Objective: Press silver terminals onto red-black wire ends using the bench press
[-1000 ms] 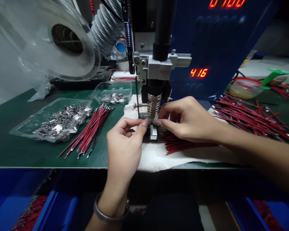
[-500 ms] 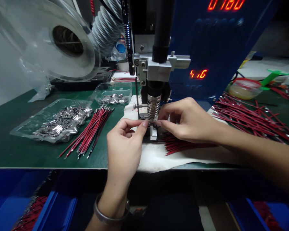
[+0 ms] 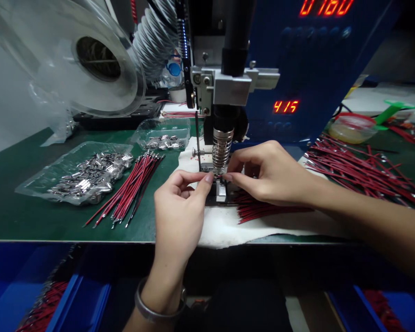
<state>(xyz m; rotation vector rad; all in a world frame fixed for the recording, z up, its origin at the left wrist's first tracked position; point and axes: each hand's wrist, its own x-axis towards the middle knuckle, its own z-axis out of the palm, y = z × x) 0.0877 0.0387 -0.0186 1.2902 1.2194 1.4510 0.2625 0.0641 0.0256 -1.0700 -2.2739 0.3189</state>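
Observation:
At the foot of the soldering machine [image 3: 232, 87], my left hand [image 3: 183, 198] is closed in a pinch, thumb against forefinger; what it grips is too small to make out. My right hand [image 3: 268, 173] pinches from the other side, and a thin reddish wire [image 3: 219, 176] shows between the two sets of fingertips. Right above them is the spring-wrapped soldering tip [image 3: 222, 150]. Below the fingertips stands a small metal block [image 3: 221, 191]. A bundle of red wires [image 3: 259, 212] lies on a white cloth [image 3: 224, 228] beneath my right hand.
To the left are a clear tray [image 3: 34, 186] of small metal parts, a smaller tray [image 3: 183, 129] and a red-and-black wire bundle [image 3: 131, 193]. A large clear reel [image 3: 124, 92] overhangs the back left. More red wires [image 3: 359, 170] and a round tub [image 3: 352, 127] sit right.
The soldering head has risen slightly from the fingertips, and the lower red display now reads 415. Both hands stay almost in the same place, still pinching.

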